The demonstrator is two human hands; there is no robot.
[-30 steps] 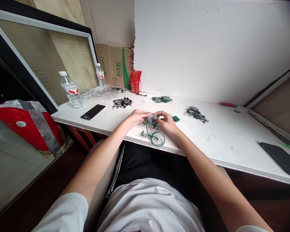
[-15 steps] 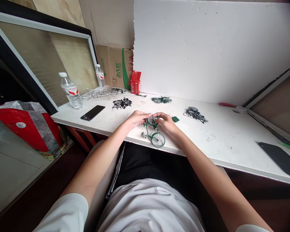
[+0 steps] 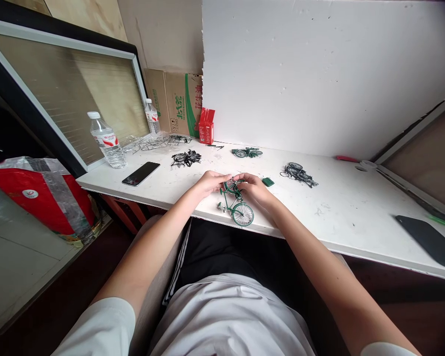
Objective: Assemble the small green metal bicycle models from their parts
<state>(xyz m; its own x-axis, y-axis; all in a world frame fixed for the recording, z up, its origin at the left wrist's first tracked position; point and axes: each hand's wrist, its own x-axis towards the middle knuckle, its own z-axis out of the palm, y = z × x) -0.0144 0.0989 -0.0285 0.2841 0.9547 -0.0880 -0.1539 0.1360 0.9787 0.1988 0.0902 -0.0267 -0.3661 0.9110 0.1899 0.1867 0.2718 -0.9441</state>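
- Nearest the near edge of the white table [image 3: 330, 198], the front-lying wheel [image 3: 243, 214] of my green model bicycle [image 3: 234, 203] stands free of my fingers.
- Farther in from that edge, its far wheel [image 3: 230, 185] sits between my hands; the long axis runs from there back toward the edge, slanting slightly right, saddle and handlebar leftward.
- At that far wheel my left hand [image 3: 211, 182] pinches from the left and my right hand [image 3: 254, 187] from the right, both nearly closed and about equally near; I can't tell which parts my fingertips press.
- Deeper from the edge, a green piece [image 3: 268, 182] lies just past my right hand.
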